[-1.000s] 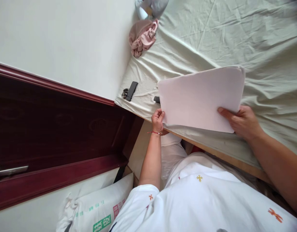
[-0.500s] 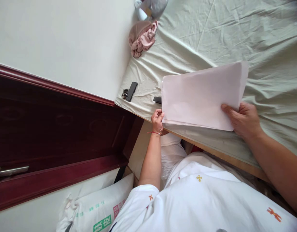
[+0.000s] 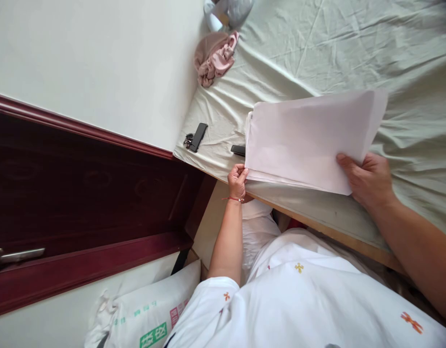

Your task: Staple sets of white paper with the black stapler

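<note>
Between my hands is a stack of white paper sheets (image 3: 302,140), held tilted over the near edge of the sheet-covered bed. My left hand (image 3: 237,180) pinches the lower left corner of the stack. At the right end my right hand (image 3: 371,179) grips it, thumb on top and fingers hidden underneath. The sheets are fanned slightly, with lower layers showing along the left and front edges. Just left of the paper lies a black object (image 3: 237,150), partly covered by the stack, so its kind cannot be made out.
A black flat object (image 3: 198,137) with a small dark coil beside it lies near the bed's left corner. Pink cloth (image 3: 216,59) is bunched by the wall. Wrinkled green sheet (image 3: 338,53) covers the bed. A dark red door (image 3: 85,183) and a white sack (image 3: 153,309) are at left.
The top sheets have shifted right and fanned out, uncovering more of the layers below at the left. My right hand has moved slightly right; my left hand keeps its pinch.
</note>
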Motion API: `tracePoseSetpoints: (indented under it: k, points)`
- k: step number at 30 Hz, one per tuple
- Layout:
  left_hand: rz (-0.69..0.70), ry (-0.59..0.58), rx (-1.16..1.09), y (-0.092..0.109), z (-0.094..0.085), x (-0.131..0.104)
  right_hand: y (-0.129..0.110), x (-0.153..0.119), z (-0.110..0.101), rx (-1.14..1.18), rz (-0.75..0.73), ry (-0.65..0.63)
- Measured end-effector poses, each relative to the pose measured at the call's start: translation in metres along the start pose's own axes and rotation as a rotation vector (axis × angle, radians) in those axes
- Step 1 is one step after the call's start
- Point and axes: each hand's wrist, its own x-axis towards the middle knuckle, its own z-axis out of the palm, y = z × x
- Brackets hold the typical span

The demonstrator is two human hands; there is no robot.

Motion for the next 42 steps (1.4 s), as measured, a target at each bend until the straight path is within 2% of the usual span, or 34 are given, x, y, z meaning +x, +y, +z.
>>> tracePoseSetpoints:
  k: [7,14,20,27,33,42]
  points:
    - [0.1,0.041,0.029,-0.0016,0.0036,0.002,0.0016,0.0003,-0.0004,-0.018,-0.005,0.005]
    - [0.031,0.011,0.066,0.0011,0.0027,-0.0004,-0.004,-0.0016,0.0021,-0.01,-0.002,0.006]
    - [0.121,0.048,0.08,0.001,0.0056,0.0014,-0.0024,-0.0009,0.0012,-0.002,-0.008,0.012]
    - [-0.002,-0.06,-0.044,0.0051,0.0012,-0.0014,-0.0058,-0.0019,0.005,0.06,0.003,0.052]
    - [-0.043,0.01,-0.024,0.0048,0.0027,-0.0023,-0.0063,-0.0017,0.0062,0.064,-0.018,0.068]
    - [-0.01,0.0,-0.012,0.0035,0.0018,-0.0011,-0.002,-0.0006,0.0038,0.051,-0.039,0.046]
